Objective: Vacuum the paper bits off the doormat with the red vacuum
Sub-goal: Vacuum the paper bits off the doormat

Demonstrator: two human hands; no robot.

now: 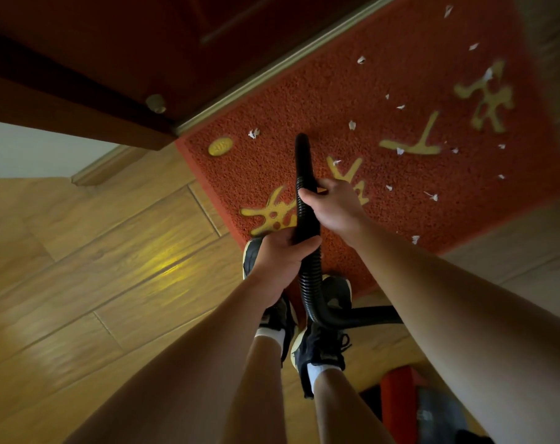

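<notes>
Both bare hands grip the black ribbed vacuum hose [307,216], which ends in a smooth black nozzle tube [303,155]. The right hand [331,205] is clenched around the hose at the junction of the ribbed section and the smooth tube, fingers wrapped over the top. The left hand [280,254] is clenched around the ribbed section lower down, nearer the body, with the thumb lying across the hose. The nozzle tip points at the red coarse-textured doormat with yellow characters [384,100]; whether the tip touches the mat surface cannot be determined. From the left hand the hose runs down between the feet, bends near the black sneakers with pale soles [320,347] and leads to the right toward the red and grey vacuum body [410,402], which sits on the floor at the lower edge of the view, partly hidden by the right forearm. Small white torn paper bits [352,125] lie scattered over the doormat, most of them to the right of the nozzle, with one [254,133] to its left, near a yellow oval badge [220,146]. The doormat lies against a pale metal door threshold strip [272,72] below a dark brown wooden door [112,52]. The toes of both sneakers rest on the near edge of the doormat. The surrounding floor is light wood-grain plank flooring [96,251].
</notes>
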